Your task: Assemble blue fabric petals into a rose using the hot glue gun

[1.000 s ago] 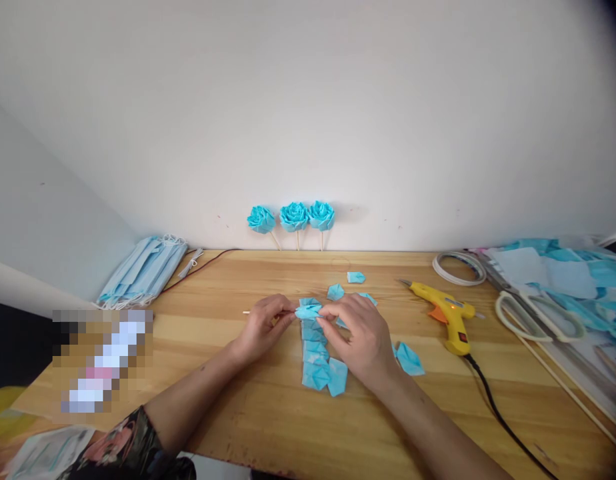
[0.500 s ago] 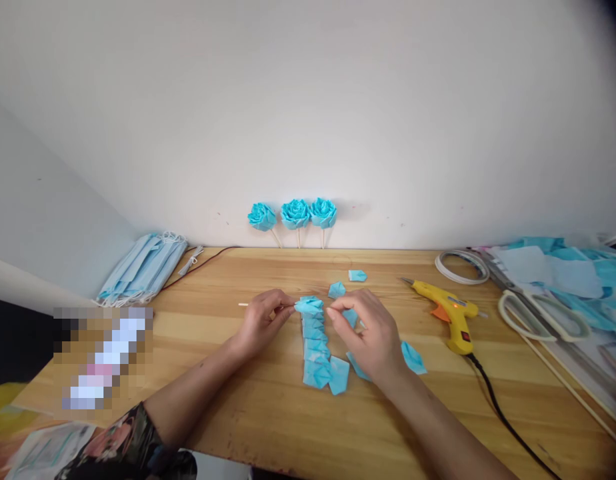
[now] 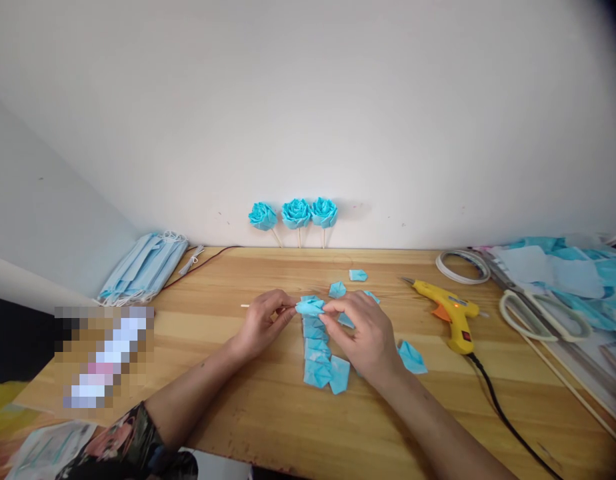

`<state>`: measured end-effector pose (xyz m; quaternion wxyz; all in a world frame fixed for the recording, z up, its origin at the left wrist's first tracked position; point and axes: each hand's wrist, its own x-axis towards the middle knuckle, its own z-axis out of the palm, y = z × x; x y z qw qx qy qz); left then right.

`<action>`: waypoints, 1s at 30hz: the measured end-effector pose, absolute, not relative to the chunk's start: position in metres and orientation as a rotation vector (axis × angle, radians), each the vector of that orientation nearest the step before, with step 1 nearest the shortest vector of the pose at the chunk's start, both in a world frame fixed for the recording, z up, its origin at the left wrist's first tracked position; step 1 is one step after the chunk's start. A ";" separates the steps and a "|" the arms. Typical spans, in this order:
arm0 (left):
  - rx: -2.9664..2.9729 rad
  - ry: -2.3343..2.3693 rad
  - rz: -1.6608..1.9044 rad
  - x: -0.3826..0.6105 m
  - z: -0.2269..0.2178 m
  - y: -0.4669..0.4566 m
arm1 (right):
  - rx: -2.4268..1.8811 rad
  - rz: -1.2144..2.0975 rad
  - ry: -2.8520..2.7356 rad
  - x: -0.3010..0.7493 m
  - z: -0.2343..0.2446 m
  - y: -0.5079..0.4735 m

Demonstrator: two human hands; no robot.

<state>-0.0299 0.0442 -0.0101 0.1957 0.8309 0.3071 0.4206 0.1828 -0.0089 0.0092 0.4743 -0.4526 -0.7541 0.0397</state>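
My left hand (image 3: 267, 321) is closed, its thumb and fingertips pinching the left end of a light-blue folded petal (image 3: 309, 306). Left of that hand, the tip of a thin pale stick (image 3: 245, 305) pokes out; the rest is hidden. At the petal's right end, the thumb and index finger of my right hand (image 3: 364, 333) are pinched on it. Just below lies a column of overlapping blue folded petals (image 3: 317, 350), with one petal (image 3: 340, 375) beside its lower end. More loose petals (image 3: 413, 358) lie around my right hand, some partly covered by it.
Three blue flowers (image 3: 296, 213) on sticks lean against the wall. A yellow glue gun (image 3: 455, 310) with a black cord lies right, near a tape roll (image 3: 463, 267), scissors (image 3: 543, 317) and blue-white fabric pieces (image 3: 563, 263). Stacked face masks (image 3: 143, 267) lie left.
My right hand has moved slightly left, and its fingertips now meet the right end of the petal, where a gap was before. My left hand keeps its pinch, almost unmoved.
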 end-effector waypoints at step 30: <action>2.358 0.929 1.213 -0.030 -0.006 0.046 | -1.061 0.140 -1.797 0.188 0.016 -0.008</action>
